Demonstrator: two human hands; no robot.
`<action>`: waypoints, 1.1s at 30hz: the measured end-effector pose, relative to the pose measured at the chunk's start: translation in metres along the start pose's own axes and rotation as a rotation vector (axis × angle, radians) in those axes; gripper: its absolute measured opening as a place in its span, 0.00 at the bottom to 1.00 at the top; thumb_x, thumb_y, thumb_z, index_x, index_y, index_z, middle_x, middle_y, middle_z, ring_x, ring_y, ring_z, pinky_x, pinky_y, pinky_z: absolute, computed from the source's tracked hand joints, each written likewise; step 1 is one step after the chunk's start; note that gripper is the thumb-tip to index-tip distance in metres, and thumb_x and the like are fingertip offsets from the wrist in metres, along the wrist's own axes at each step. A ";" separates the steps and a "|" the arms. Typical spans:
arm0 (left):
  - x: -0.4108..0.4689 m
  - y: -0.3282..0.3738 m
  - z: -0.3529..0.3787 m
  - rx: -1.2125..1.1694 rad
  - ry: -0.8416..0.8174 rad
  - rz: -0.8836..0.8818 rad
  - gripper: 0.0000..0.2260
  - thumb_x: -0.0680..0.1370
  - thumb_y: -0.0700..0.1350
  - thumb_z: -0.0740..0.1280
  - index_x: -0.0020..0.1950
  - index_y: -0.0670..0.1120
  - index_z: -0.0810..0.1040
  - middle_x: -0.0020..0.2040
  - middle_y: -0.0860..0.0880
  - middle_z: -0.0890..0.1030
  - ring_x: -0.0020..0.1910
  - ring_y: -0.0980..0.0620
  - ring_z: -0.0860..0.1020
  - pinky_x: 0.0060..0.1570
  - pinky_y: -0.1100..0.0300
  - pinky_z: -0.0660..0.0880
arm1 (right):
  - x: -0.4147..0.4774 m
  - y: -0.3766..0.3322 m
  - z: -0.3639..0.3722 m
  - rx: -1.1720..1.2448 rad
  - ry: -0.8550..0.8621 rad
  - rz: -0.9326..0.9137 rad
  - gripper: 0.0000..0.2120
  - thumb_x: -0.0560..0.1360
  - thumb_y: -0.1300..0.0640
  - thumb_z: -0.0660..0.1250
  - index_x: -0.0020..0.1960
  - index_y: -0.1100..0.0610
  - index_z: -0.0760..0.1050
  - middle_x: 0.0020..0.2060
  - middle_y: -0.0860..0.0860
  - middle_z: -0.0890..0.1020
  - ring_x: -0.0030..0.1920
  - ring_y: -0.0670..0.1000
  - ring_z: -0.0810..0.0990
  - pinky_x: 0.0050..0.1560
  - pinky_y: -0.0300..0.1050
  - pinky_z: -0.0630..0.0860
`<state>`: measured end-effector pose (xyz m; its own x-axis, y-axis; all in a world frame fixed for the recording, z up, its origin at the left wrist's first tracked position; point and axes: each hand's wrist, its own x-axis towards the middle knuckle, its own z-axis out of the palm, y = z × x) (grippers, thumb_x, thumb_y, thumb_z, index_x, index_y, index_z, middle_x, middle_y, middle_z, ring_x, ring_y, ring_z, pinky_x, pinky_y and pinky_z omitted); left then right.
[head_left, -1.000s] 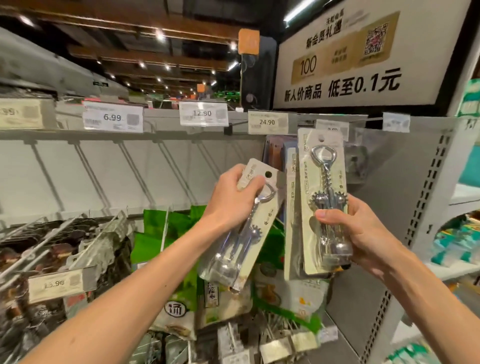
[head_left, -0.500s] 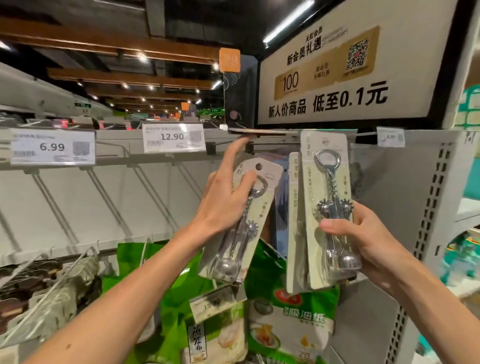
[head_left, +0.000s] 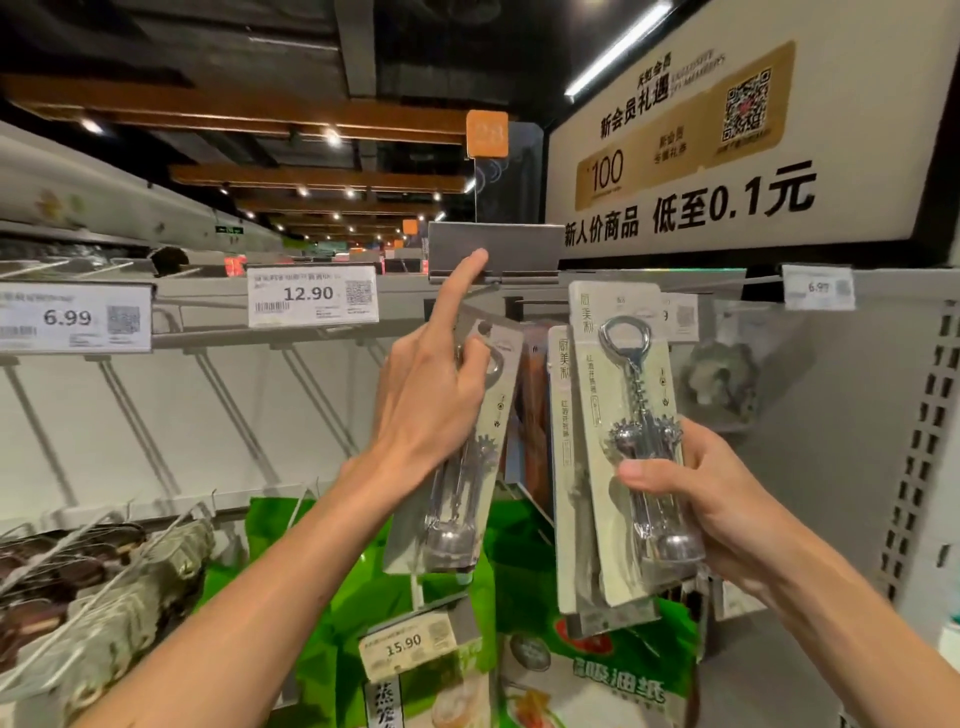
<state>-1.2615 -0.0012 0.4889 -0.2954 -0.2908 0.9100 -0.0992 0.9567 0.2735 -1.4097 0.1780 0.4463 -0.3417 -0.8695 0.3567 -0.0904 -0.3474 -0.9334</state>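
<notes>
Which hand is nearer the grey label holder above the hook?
Left. The left hand has its index fingertip against the label holder; the right hand is lower and to its right, gripping a corkscrew pack.

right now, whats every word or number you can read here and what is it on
"新人价商品 低至0.1元": banner
"新会员礼遇": banner
"100": banner, gold panel
"12.90": middle tag
"6.99": left tag
"15.90": lower tag
"红酒开瓶器": right card
"吸油纸": green bag
Too blurred or small to read: right tag, left card, orange sign, all fine print.
</notes>
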 end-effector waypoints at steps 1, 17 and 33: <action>0.000 -0.001 0.000 0.039 -0.006 0.002 0.31 0.81 0.39 0.60 0.78 0.61 0.52 0.26 0.55 0.66 0.22 0.56 0.65 0.23 0.58 0.69 | 0.001 0.001 -0.001 -0.007 -0.008 0.003 0.36 0.53 0.55 0.81 0.60 0.59 0.76 0.51 0.60 0.85 0.47 0.61 0.86 0.39 0.50 0.82; -0.025 0.004 -0.009 0.377 -0.062 0.059 0.38 0.81 0.49 0.65 0.80 0.58 0.40 0.41 0.46 0.79 0.37 0.50 0.77 0.42 0.57 0.73 | -0.007 0.024 -0.009 0.025 -0.107 0.001 0.34 0.56 0.57 0.77 0.62 0.61 0.75 0.52 0.60 0.85 0.47 0.60 0.86 0.41 0.49 0.82; -0.095 0.066 -0.012 -0.706 -0.162 -0.762 0.17 0.85 0.52 0.54 0.59 0.48 0.81 0.52 0.51 0.86 0.53 0.54 0.84 0.54 0.57 0.77 | -0.021 0.056 0.036 0.170 -0.233 0.049 0.42 0.54 0.52 0.84 0.64 0.60 0.74 0.56 0.60 0.84 0.53 0.60 0.84 0.48 0.49 0.81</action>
<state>-1.2282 0.0899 0.4242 -0.5165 -0.7662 0.3823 0.2484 0.2932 0.9232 -1.3739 0.1642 0.3874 -0.1161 -0.9372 0.3289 0.0859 -0.3393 -0.9367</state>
